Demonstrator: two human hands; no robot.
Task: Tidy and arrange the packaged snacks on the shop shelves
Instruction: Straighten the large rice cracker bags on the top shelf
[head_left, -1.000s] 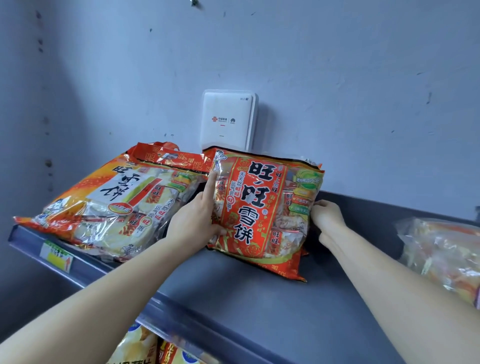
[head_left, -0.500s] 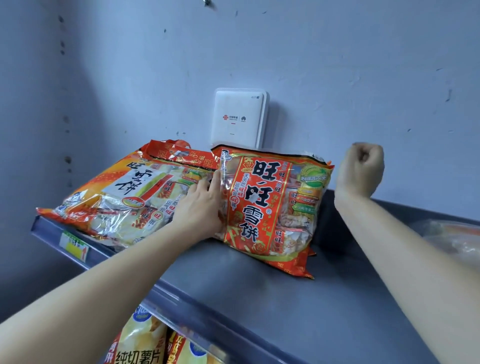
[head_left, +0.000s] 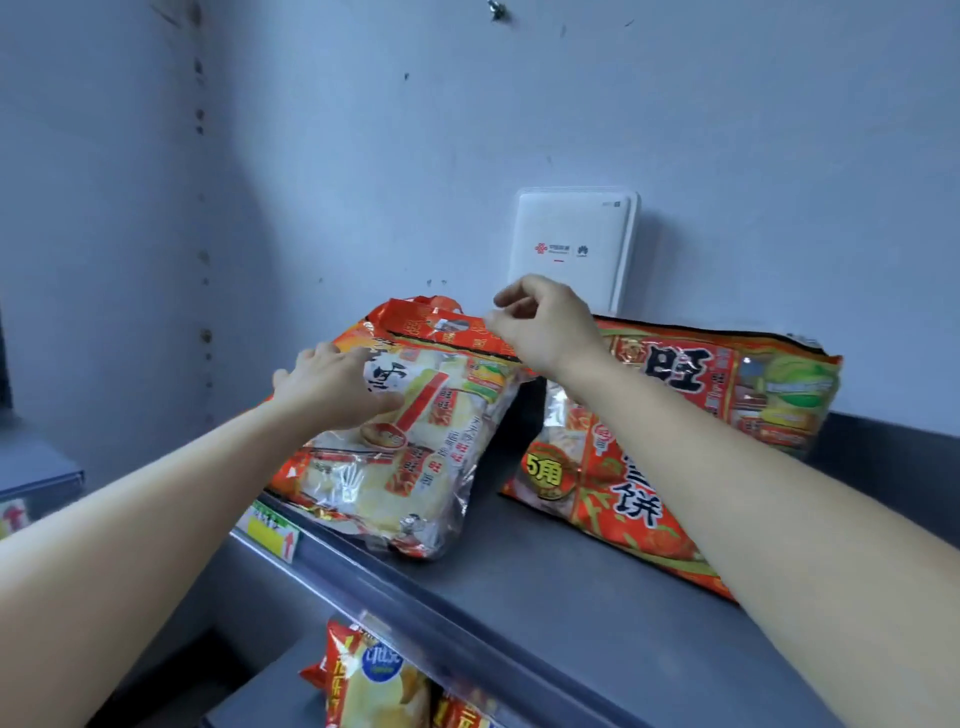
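2 snack bags on grey top shelf (head_left: 545, 571), left bag (head_left: 415, 467) at front lip above yellow price tag (head_left: 272, 530), right bag (head_left: 727, 395) just beside it below white wall box (head_left: 571, 244), right hand (head_left: 545, 322) pinching left bag's top seal, left hand (head_left: 332, 384) pressed flat on its face, hands apart

Landmark: white wall box (head_left: 571, 244). I make out two small logos on it, the lettering too small to read. Red bag (head_left: 675, 441), below-right of the box: black 旺 and 饼, yellow badge (head_left: 544, 470) reading 5角. Clear bag (head_left: 415, 457), below-left: 雪, with small 旺旺 on the inner packs. Price tag (head_left: 272, 530), further below-left: red arrow, print illegible.
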